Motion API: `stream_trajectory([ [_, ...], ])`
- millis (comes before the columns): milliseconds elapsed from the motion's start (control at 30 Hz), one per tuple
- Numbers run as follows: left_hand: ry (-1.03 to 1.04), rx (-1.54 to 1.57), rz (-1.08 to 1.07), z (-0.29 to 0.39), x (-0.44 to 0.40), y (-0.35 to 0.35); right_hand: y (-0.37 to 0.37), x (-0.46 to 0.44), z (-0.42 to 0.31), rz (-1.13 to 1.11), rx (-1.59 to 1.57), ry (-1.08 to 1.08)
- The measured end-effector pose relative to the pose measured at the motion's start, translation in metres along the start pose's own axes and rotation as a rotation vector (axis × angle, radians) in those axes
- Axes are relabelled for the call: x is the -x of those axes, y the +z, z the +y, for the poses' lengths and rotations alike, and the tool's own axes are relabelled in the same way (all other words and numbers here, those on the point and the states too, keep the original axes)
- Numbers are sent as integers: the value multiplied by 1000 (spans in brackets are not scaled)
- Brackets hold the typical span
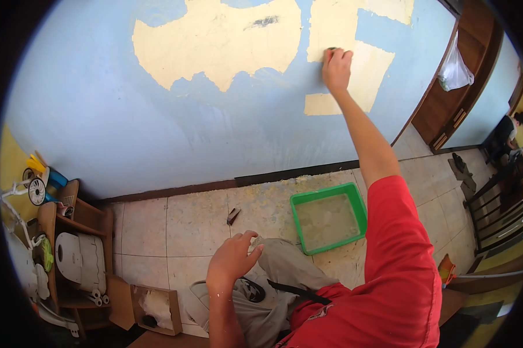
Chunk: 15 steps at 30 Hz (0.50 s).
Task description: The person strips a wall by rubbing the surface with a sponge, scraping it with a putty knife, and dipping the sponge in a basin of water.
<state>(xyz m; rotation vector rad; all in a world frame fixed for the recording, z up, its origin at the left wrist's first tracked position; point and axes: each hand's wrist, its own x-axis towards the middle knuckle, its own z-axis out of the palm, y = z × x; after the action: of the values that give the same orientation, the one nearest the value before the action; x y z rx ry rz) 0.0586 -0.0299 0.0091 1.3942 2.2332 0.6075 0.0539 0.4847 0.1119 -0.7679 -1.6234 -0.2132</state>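
Observation:
My right hand (337, 71) is raised to the blue wall (99, 104), closed on a small dark object (331, 50) that shows only at its top edge. It is at the border between blue paint and a bare cream patch (370, 69). A larger cream patch with ragged edges (215, 43) spreads to the left. Over my bent knee hovers my left hand (233, 258), its thumb and fingers apart and nothing in them. A green basin (361, 216) with cloudy liquid stands on the floor below the wall. Left of it lies a small brown object (233, 216).
Paint flakes (267, 194) litter the tiles along the dark baseboard. At left are a wooden shelf (79, 200) and an open cardboard box (171, 307). A plastic bag (456, 69) hangs by the wooden door at right. Another person (508, 130) is at the far right.

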Motion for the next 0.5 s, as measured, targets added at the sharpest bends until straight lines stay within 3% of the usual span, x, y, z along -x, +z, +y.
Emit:
stream_trajectory([
  [67, -29, 164, -63, 2, 5, -10, -8, -63, 6, 142, 59, 16],
  [133, -47, 107, -42, -3, 3, -13, -8, -129, -5, 279, 15, 31],
  [300, -23, 9, 6, -24, -22, -10, -43, -229, -99, 299, -55, -88],
  [400, 67, 143, -193, -35, -51, -22, -44, -209, -154, 173, -89, -341],
  [433, 86, 146, -192, -40, -63, -21, -19, -201, -141, 230, -96, -522],
  [500, 77, 107, -49, -48, -81, -12, 2, -170, -121, 297, -67, -595],
])
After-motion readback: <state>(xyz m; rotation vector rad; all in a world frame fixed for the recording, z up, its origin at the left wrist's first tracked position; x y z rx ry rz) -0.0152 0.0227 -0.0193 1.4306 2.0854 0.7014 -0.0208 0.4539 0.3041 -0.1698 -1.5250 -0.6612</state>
